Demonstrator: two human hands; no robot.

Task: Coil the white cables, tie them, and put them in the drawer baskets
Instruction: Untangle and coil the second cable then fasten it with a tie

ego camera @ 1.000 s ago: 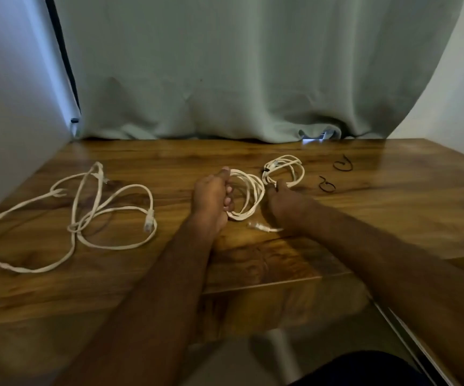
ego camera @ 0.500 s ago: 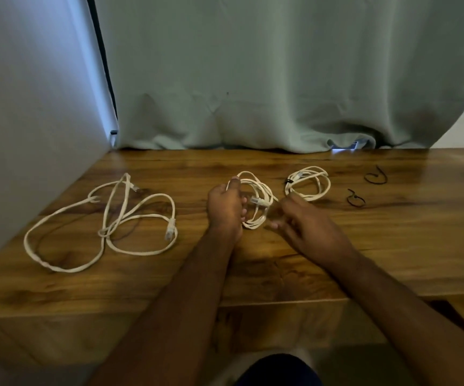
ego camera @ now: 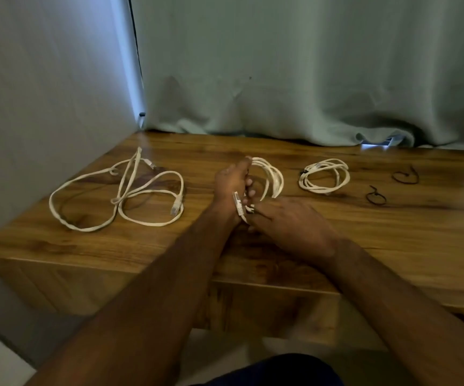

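White coiled cable [ego camera: 272,176] sits mid-counter, left hand [ego camera: 232,185] gripping its loops so they keep shape; right hand [ego camera: 289,221] pinches the plug end at 6 o'clock for tucking.

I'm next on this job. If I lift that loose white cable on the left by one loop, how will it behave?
The loose white cable would probably go floppy: it sprawls in wide uneven loops on the table, so the rest should dangle and unwind. It looks thin, so likely light. Its plug end lies free and may swing or snag.
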